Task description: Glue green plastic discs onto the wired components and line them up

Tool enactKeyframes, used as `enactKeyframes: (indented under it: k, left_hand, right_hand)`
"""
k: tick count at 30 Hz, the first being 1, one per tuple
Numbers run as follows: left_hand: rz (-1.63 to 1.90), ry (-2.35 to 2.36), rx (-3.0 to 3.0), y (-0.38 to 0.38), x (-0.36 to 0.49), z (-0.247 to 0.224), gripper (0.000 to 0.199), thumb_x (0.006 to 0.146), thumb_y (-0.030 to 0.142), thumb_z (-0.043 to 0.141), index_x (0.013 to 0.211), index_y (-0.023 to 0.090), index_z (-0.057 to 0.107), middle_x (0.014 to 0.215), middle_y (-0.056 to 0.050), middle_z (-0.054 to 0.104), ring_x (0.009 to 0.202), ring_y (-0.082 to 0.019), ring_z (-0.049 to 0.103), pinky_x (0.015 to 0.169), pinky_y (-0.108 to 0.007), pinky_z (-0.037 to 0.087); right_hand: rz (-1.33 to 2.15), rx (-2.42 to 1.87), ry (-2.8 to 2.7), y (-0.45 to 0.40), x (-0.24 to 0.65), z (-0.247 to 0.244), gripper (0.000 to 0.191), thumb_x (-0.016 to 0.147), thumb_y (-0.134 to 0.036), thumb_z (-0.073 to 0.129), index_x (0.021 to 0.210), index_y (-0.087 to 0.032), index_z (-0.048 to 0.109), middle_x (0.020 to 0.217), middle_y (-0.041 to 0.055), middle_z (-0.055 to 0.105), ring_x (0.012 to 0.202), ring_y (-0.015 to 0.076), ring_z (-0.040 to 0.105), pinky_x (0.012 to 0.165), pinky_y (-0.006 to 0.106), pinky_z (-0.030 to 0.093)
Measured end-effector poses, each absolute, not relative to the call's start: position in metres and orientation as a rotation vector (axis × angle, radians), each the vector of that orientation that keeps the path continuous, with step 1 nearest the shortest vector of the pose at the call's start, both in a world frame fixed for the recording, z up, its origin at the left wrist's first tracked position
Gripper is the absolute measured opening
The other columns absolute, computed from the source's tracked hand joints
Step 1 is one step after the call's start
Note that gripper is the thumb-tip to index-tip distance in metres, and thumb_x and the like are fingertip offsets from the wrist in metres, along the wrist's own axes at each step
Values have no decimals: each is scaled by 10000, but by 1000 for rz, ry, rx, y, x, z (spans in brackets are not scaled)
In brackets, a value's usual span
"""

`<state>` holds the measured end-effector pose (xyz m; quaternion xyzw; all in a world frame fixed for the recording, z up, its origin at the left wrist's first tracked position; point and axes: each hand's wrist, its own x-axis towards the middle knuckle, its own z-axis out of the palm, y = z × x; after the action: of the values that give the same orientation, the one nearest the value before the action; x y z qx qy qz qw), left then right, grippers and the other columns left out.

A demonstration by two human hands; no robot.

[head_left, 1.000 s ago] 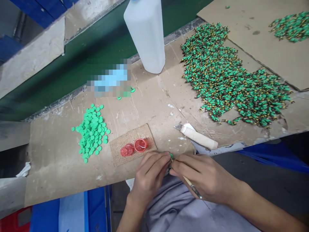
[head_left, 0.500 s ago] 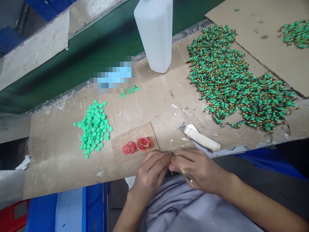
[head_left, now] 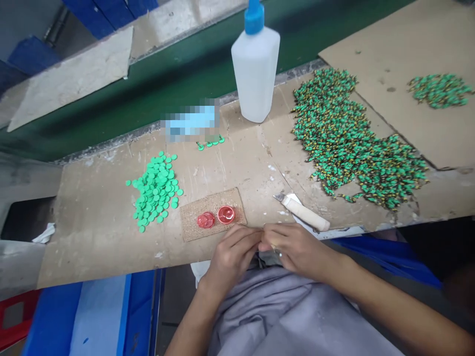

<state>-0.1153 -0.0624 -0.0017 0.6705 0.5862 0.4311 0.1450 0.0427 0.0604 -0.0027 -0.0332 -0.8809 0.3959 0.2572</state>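
My left hand (head_left: 230, 252) and my right hand (head_left: 291, 244) meet at the table's front edge, fingertips pinched together. Whatever lies between the fingertips is hidden; a bit of green showed there earlier. A thin paintbrush (head_left: 276, 248) sticks out of my closed right hand, pale end outward. Just beyond my left hand, a rough brown board (head_left: 190, 232) bears a small red cup (head_left: 226, 214) with glossy red liquid and a red lid-like piece (head_left: 205, 220). A knife (head_left: 306, 212) with a wrapped pale handle lies beyond my right hand.
Green discs (head_left: 156, 188) are heaped at left. Small green, black and yellow figures (head_left: 345, 133) form a large pile at right, a smaller pile (head_left: 440, 90) behind. A white bottle (head_left: 256, 74) with a blue cap stands at the back. Several green-based pieces (head_left: 210, 143) sit near a blurred blue item (head_left: 193, 121).
The view has tilted up, bringing the bottle's blue cap into sight. My hands stay together; the green bit at the fingertips no longer shows, and less of the paintbrush is visible.
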Motion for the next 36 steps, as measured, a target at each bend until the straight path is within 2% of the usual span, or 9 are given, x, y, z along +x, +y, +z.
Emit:
enactKeyframes:
  k: [4, 8, 15, 20, 27, 36]
  left_hand:
    - [1219, 1700, 1953, -63, -116, -3, 127, 989, 117, 617, 1080, 165, 692, 964, -76, 757, 836, -165, 686, 758, -297, 577]
    - [1252, 1685, 1971, -64, -117, -7, 146, 978, 110, 634, 1102, 169, 686, 1002, -81, 765, 869, -167, 702, 789, -303, 579]
    - [1236, 1690, 1972, -63, -117, -7, 161, 970, 103, 645, 1107, 170, 697, 1002, -82, 766, 885, -171, 701, 800, -306, 585]
    - [1230, 1698, 1963, -62, -116, -6, 155, 976, 109, 636, 1098, 177, 703, 987, -75, 767, 883, -168, 704, 790, -297, 584]
    - [1243, 1691, 1943, -64, -115, -8, 186, 957, 70, 647, 1107, 168, 694, 1005, -82, 761, 905, -171, 696, 807, -300, 581]
    - [1270, 1703, 1896, -61, -115, -5, 179, 958, 75, 635, 1086, 175, 710, 981, -90, 764, 883, -185, 714, 773, -305, 592]
  right_hand:
    - [1302, -247, -2197, 64, 49, 0, 289, 1082, -179, 407, 837, -181, 560, 715, -8, 574, 646, 119, 565, 607, 216, 452]
    - [1285, -460, -2042, 58, 58, 3, 286, 1070, -205, 439, 803, -190, 543, 666, -27, 548, 555, 103, 519, 526, 210, 412]
    - [1143, -357, -2101, 50, 56, 1, 207, 1042, -130, 449, 906, -187, 594, 796, 22, 673, 728, 140, 655, 684, 231, 524]
    - [1150, -309, -2167, 51, 54, -6, 210, 1064, -157, 429, 966, -185, 613, 852, 42, 692, 794, 160, 680, 736, 256, 554]
    - [1069, -244, -2302, 50, 57, -10, 221, 1089, -189, 413, 936, -179, 572, 812, 33, 642, 735, 154, 624, 682, 255, 509]
    - [970, -292, -2387, 42, 51, -4, 239, 1034, -94, 439, 843, -197, 539, 761, 6, 573, 652, 144, 551, 628, 241, 433]
